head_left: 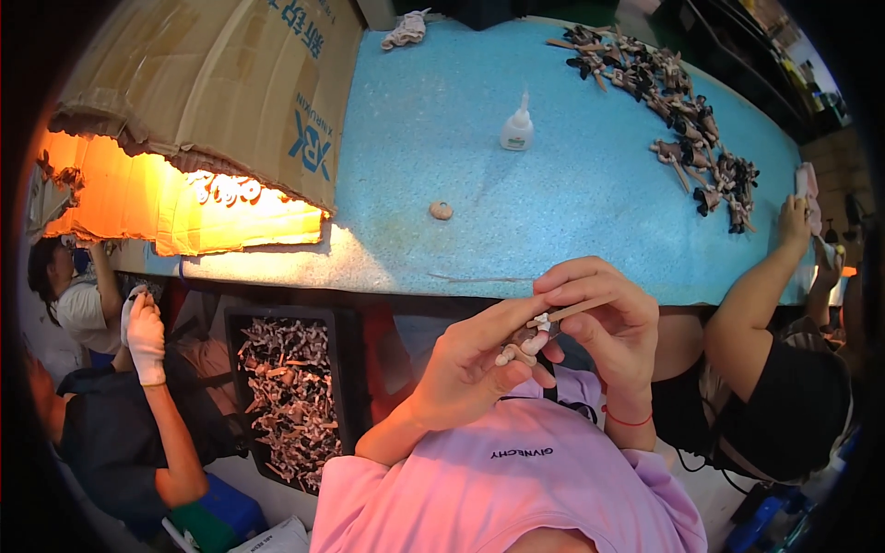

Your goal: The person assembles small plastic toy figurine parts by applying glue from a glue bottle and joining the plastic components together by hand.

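Note:
Both of my hands are raised together just in front of the table's near edge. Between them is a small jointed doll figure [525, 347] with tan limbs and a white patch. My left hand [461, 364] pinches its lower side between thumb and fingers. My right hand [613, 318] closes on its other end, where a slim, pale tan limb-like piece [583, 308] sticks out along the fingers. The fingers partly cover the figure, so its details are hard to make out. Beyond my hands, a small round tan piece [441, 211] lies on the blue tabletop [396, 138].
A white dropper bottle [517, 131] stands mid-table. Similar dark-and-tan figures [687, 120] are heaped at far right. At left is a cardboard box [212, 83], brightly lit inside. A black crate [343, 369] of small parts stands below. Co-workers sit on both sides; a white cloth [406, 29] lies far back.

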A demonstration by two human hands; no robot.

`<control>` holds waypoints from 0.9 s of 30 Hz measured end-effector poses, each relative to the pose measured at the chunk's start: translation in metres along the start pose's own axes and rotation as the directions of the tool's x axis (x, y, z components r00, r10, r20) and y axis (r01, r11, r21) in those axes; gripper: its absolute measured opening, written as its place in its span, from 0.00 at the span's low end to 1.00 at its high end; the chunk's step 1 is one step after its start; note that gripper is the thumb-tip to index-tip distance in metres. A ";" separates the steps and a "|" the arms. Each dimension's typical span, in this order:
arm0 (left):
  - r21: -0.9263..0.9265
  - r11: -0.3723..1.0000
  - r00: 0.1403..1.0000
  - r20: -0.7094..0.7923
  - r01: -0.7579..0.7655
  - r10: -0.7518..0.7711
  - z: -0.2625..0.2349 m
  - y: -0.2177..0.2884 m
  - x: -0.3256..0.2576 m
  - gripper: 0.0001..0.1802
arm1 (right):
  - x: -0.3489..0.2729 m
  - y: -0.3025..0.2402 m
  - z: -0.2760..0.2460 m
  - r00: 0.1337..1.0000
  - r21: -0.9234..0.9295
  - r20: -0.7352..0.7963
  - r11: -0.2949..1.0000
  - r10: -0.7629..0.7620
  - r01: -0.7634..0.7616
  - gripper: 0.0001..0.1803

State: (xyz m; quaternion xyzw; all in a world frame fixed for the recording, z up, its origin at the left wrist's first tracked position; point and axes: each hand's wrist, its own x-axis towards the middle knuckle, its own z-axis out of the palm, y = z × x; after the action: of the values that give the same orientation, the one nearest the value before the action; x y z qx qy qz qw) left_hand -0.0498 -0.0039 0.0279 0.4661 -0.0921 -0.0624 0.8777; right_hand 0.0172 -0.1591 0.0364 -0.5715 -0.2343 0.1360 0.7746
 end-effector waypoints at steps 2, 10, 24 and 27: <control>0.064 0.997 0.999 -0.012 -0.031 0.031 -0.001 0.000 0.000 0.29 | 0.000 0.005 -0.004 0.998 -0.040 0.045 0.998 -0.043 0.045 0.12; 0.457 0.888 0.978 -0.153 -0.058 0.143 -0.003 0.004 -0.003 0.33 | -0.004 -0.007 0.011 0.999 0.098 -0.036 0.995 0.024 -0.020 0.39; 0.851 0.499 0.937 -0.024 -0.164 0.348 0.005 0.019 -0.005 0.29 | -0.003 -0.003 0.024 0.997 0.233 0.069 0.970 0.047 -0.062 0.49; 0.847 0.494 0.926 -0.007 -0.195 0.377 0.006 0.020 -0.004 0.35 | -0.005 0.001 0.024 0.999 0.239 0.054 0.971 0.007 -0.019 0.48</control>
State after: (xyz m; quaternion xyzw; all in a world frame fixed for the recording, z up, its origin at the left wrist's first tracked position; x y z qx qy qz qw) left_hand -0.0543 0.0029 0.0473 0.8075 -0.1022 0.1808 0.5521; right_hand 0.0007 -0.1413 0.0398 -0.4717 -0.2327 0.1832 0.8305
